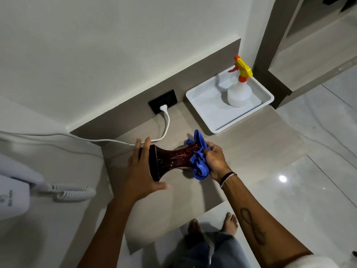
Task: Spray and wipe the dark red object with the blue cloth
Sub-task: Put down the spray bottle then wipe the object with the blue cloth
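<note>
A dark red waisted vase lies tilted on its side over the beige counter. My left hand grips its wide base end, fingers spread around the rim. My right hand is closed on a bunched blue cloth, pressed against the vase's other end, which the cloth hides. The spray bottle, white with a yellow and orange head, stands upright in a white tray at the back right, apart from both hands.
A white cable runs from a black wall socket along the counter behind the vase. A white phone with a coiled cord sits at the left. The counter's front edge drops to a glossy tiled floor, where my bare feet stand.
</note>
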Tool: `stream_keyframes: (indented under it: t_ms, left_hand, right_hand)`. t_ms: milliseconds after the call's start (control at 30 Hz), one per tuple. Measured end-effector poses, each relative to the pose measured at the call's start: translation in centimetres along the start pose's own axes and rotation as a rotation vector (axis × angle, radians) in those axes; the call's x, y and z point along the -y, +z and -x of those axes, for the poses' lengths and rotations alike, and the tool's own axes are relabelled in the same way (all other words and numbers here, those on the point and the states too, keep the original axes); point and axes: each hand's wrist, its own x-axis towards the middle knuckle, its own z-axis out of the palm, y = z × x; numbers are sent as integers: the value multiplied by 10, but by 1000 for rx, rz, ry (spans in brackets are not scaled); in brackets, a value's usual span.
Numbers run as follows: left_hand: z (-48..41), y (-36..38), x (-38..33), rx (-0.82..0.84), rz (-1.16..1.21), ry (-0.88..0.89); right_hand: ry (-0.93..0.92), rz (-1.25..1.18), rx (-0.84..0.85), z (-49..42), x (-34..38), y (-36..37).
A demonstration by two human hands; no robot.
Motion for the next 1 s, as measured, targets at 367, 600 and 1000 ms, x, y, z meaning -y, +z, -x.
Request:
stream_keyframes:
  t_ms: [367,600,1000]
  left_hand:
    - [-4,5,-9,-242,89,77]
    - [0,1,-6,-151,63,44]
    - [10,3,2,-206,102,-56]
  right_hand:
    - [-849,603,78,60,-11,25]
    - [-758,1158,336,47,-54,4]
    - [-823,1187,319,46,-35,11]
